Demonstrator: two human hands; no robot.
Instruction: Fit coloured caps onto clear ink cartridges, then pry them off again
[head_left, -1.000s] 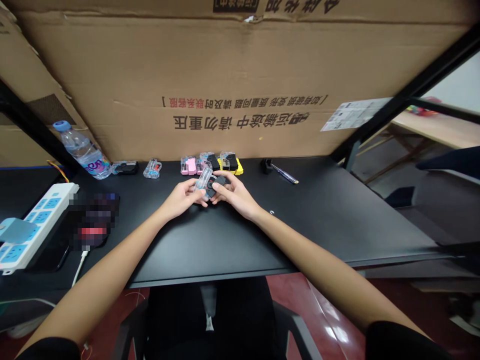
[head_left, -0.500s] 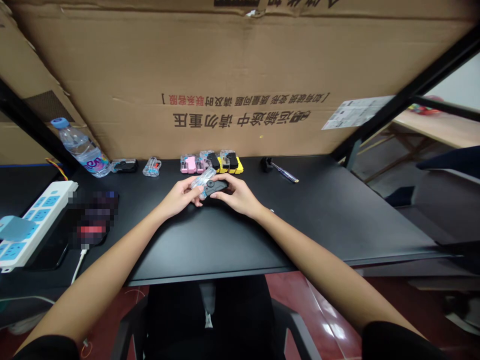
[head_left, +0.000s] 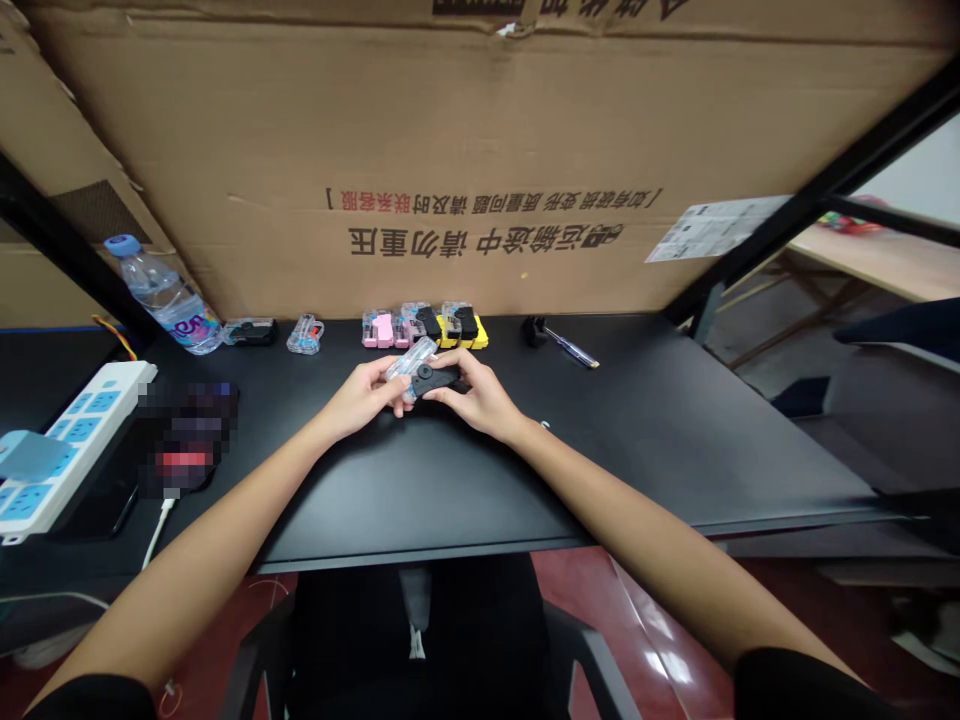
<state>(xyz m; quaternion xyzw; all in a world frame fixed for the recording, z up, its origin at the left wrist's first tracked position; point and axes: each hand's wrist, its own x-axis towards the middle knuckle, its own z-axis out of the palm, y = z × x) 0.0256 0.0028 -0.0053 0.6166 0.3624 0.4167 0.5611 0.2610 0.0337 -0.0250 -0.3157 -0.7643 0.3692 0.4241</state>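
Observation:
Over the middle of the black table, both hands hold one small gadget with a clear plastic body and a black part (head_left: 435,380) that has a round pivot on it. My left hand (head_left: 371,395) is closed on the clear end, thumb on the near side. My right hand (head_left: 480,395) grips the black end between thumb and fingers. The clear body tilts up at an angle to the black part. Just behind the hands stand similar clear gadgets: a pink one (head_left: 382,328), a black one (head_left: 427,322) and a yellow one (head_left: 471,330). The gadget's exact kind is unclear.
Left of them lie a clear piece with orange (head_left: 306,335) and a black-and-clear gadget (head_left: 251,331). A water bottle (head_left: 169,300), a power strip (head_left: 75,430) and a pixelated dark object (head_left: 191,440) stand further left. A screwdriver (head_left: 572,347) lies beside a small black part (head_left: 535,330). Cardboard (head_left: 450,120) backs the table.
The gadget has shifted slightly right in my hands, and more of the dark part shows near the right fingertips. The hands keep their grip; the view has moved slightly.

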